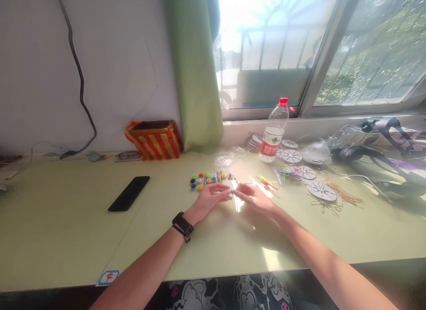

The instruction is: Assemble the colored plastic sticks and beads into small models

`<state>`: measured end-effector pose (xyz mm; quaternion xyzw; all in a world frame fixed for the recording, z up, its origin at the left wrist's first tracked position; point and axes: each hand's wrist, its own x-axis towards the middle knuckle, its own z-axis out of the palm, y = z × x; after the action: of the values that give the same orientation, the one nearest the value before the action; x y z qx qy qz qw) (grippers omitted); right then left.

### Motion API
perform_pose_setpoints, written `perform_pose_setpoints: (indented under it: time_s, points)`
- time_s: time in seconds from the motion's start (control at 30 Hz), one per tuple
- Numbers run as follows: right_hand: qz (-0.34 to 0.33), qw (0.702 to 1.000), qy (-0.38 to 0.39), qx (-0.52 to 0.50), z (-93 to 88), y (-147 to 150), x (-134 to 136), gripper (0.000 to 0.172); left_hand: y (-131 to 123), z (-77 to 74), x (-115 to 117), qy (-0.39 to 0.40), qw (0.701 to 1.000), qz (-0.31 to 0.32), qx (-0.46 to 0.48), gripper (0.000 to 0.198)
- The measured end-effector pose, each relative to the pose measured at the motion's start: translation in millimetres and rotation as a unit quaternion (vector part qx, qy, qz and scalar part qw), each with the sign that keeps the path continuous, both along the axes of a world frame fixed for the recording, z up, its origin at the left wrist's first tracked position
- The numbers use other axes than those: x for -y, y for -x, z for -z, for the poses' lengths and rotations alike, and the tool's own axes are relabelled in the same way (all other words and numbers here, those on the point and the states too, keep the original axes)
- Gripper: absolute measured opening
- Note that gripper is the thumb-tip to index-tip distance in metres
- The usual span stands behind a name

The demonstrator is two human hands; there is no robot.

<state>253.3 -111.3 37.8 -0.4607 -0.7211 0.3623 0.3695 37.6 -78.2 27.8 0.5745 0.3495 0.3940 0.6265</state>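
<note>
As both hands (pixel 213 196) (pixel 255 197) angle inward, fingertips (pixel 225 195) nearly meet.

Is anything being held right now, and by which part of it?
The left hand and right hand together pinch a tiny item, too small to identify; which part each grips cannot be told.

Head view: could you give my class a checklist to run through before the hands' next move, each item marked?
1. Left hand and right hand together at the small piece: ok.
2. Small piece identifiable: cannot tell, too small.
3. Round coloured pieces nearby: ok, just beyond the left hand.
4. Bottle upright, capped: ok.
5. Phone clear of both hands: ok.
</note>
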Motion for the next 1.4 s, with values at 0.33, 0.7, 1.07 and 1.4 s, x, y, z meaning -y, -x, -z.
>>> perform_pose_setpoints:
  time_s: [0.33,0.7,1.07,1.4]
  points:
    - [-0.015,1.0,-0.004,0.022,-0.4,-2,-1,0.04,-4,-7.5,6,0.009,0.999,0.03,-0.034,0.038]
    - [0.221,0.946,-0.066,0.229,17.1,-44,-20,0.027,-4,0.0,-2,-0.057,0.994,-0.015,-0.09,0.033]
    - [0.25,0.911,-0.202,0.258,20.8,-41,-21,0.011,-8,-1.5,5,-0.152,0.979,-0.019,-0.133,0.028]
    - [0.048,0.953,-0.199,0.224,27.6,-15,-9,0.021,-8,-1.0,6,-0.16,0.976,-0.008,-0.149,0.028]
